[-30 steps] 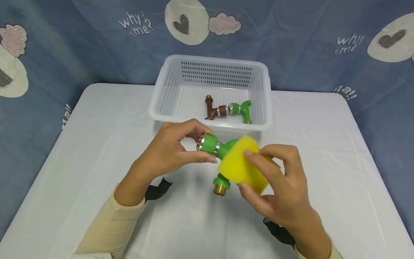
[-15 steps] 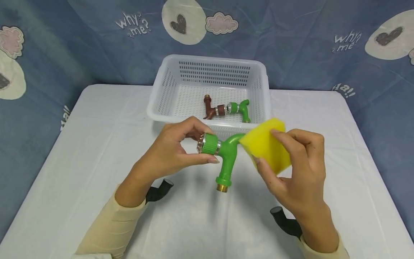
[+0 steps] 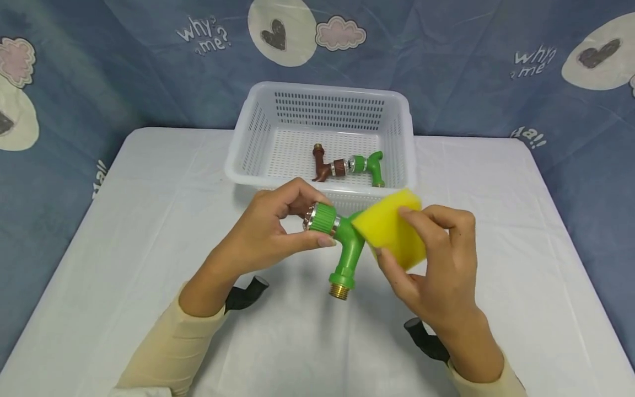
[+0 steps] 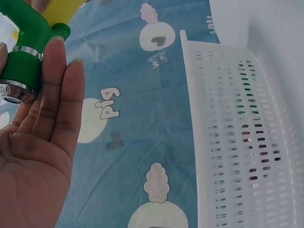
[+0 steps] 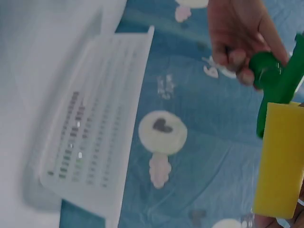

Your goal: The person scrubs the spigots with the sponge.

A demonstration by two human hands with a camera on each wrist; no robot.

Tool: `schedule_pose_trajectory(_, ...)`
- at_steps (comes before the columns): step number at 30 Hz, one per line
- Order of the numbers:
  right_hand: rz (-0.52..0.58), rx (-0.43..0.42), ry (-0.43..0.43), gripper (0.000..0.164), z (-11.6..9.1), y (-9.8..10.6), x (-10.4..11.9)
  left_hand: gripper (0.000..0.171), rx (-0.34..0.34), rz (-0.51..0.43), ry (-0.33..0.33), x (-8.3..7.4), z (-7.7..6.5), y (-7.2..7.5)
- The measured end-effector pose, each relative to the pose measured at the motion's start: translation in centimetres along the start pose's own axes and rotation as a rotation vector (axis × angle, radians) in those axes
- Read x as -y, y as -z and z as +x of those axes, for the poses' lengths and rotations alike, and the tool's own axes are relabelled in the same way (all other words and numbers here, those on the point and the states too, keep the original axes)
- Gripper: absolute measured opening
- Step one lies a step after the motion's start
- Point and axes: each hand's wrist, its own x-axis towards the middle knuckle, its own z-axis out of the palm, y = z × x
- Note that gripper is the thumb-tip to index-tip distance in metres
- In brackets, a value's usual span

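My left hand [image 3: 278, 226] pinches a green tap [image 3: 350, 248] by its ribbed green collar [image 4: 21, 71], thumb below and fingers above. The tap is held up over the table, its brass threaded end pointing down toward me. In my right hand [image 3: 441, 270] a yellow sponge [image 3: 392, 226] is pinched between thumb and fingers. One corner of the sponge lies against the tap's spout side and hides the spout's tip in the head view. The right wrist view shows the sponge [image 5: 280, 161] over the lower part of the tap [image 5: 280, 85].
Behind the hands stands a white perforated basket [image 3: 238, 165]. Inside it lie a brown tap [image 3: 322, 168] and a smaller-looking green tap [image 3: 373, 168], end to end. A white cloth [image 3: 149, 193] covers the table, and a patterned blue curtain [image 3: 198, 88] hangs behind.
The right hand with the sponge moved away right to the spout's end, then back left and slightly down along the tap. The left hand keeps its hold with little movement.
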Motion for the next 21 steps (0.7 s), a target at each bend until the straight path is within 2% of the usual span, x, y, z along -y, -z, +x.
schedule_pose_trajectory(6, -0.004, -0.07, -0.085, 0.045, 0.5, 0.6, -0.1, 0.046, 0.005, -0.01, -0.005, 0.1, 0.1, -0.2)
schedule_pose_trajectory(10, 0.055, -0.095, -0.017, 0.046, 0.6, 0.3, 0.9, 0.045, 0.002, -0.014, -0.005, 0.2, 0.0, -0.1)
schedule_pose_trajectory(14, 0.105, -0.045, 0.037, 0.044, 0.4, -0.3, 1.5, 0.042, 0.015, -0.035, 0.01, 0.2, 0.0, -0.1)
schedule_pose_trajectory(21, 0.104, 0.022, -0.097, 0.049, 0.1, 0.3, 1.0, 0.039, 0.062, -0.124, 0.043, 0.5, 0.1, -0.4)
